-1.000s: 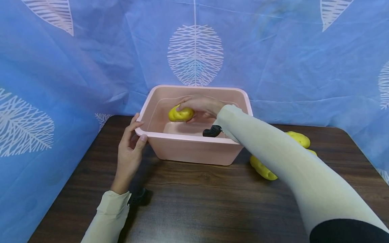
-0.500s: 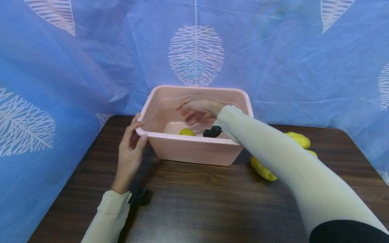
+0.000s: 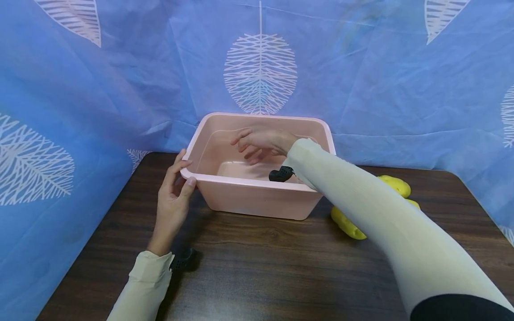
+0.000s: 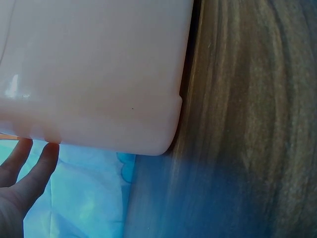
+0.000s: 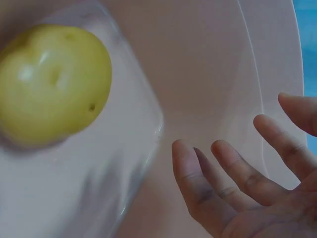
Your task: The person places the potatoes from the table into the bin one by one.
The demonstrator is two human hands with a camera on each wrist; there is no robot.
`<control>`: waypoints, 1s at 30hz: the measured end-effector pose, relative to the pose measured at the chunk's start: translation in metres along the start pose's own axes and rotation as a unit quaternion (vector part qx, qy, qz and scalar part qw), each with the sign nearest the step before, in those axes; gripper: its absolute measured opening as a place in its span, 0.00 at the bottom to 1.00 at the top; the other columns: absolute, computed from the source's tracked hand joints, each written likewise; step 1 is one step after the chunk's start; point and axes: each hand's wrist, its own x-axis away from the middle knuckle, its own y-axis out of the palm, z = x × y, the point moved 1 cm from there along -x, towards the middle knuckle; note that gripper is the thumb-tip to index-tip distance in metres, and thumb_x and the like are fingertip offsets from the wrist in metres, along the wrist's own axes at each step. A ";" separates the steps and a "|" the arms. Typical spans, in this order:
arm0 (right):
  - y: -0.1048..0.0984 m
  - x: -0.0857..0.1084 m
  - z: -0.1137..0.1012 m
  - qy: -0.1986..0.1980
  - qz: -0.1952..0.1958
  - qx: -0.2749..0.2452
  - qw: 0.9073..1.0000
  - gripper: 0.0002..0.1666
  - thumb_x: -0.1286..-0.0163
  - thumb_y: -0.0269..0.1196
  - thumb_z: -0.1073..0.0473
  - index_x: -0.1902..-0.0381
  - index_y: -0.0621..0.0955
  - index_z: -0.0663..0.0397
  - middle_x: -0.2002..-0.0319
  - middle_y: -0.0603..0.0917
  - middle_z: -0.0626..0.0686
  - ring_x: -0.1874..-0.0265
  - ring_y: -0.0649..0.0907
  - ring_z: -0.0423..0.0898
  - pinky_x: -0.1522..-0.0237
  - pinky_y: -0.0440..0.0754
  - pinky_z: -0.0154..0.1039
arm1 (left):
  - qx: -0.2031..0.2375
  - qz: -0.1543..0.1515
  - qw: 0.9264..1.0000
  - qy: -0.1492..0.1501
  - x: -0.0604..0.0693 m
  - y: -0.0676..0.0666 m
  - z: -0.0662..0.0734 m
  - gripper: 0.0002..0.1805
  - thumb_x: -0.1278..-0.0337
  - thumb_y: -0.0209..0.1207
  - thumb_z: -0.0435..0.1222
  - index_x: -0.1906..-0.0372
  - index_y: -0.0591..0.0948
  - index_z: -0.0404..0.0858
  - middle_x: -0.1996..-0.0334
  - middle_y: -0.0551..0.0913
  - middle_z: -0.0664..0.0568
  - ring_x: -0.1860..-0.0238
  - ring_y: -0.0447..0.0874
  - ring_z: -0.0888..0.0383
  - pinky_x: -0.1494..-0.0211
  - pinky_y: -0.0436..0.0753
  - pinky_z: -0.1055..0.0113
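Observation:
A pink plastic basin (image 3: 257, 196) stands on the table near the back. My left hand (image 3: 172, 203) grips its left front corner, thumb at the front and fingers on the left side; in the left wrist view two fingertips touch the outer wall. Inside the basin, my right hand (image 3: 265, 142) hangs above the bottom with fingers spread and nothing held. One yellow potato (image 5: 54, 84) lies on the basin's floor, apart from the right fingers (image 5: 185, 166). In the head view the front wall hides that potato.
On the dark wooden table (image 3: 257, 263), right of the basin, lie several yellow potatoes (image 3: 395, 185), partly covered by the right sleeve (image 3: 381, 214). Blue cloth (image 3: 381, 80) with white leaf prints hangs behind and to the left.
My right hand has let go of the potato, which dropped to the basin's floor and rolled out of the head view behind the front wall. The left hand stays on the corner.

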 end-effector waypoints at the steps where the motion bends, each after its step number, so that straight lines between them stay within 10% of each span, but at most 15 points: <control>1: 0.000 -0.001 -0.001 -0.002 0.000 -0.002 1.000 0.29 0.19 0.55 0.55 0.23 0.71 0.45 0.23 0.71 0.58 0.31 0.79 0.58 0.43 0.89 0.50 | 0.000 -0.001 1.000 0.000 0.000 0.000 0.000 0.24 0.24 0.57 0.32 0.28 0.73 0.41 0.17 0.61 0.61 0.20 0.66 0.50 0.33 0.79 0.75; 17: 0.001 0.008 -0.014 -0.033 0.003 -0.025 0.999 0.29 0.22 0.58 0.57 0.25 0.73 0.49 0.25 0.70 0.57 0.25 0.71 0.63 0.29 0.78 0.61 | 0.003 -0.006 1.000 0.005 0.000 0.000 -0.001 0.23 0.23 0.57 0.32 0.28 0.73 0.39 0.18 0.61 0.67 0.20 0.65 0.51 0.33 0.79 0.76; 30: -0.003 0.026 -0.026 -0.055 0.016 0.025 0.998 0.26 0.22 0.61 0.54 0.29 0.77 0.42 0.26 0.74 0.54 0.33 0.79 0.54 0.39 0.87 0.51 | -0.007 -0.004 1.000 0.011 -0.001 -0.001 -0.003 0.23 0.23 0.57 0.32 0.28 0.73 0.40 0.19 0.61 0.68 0.20 0.64 0.53 0.28 0.76 0.51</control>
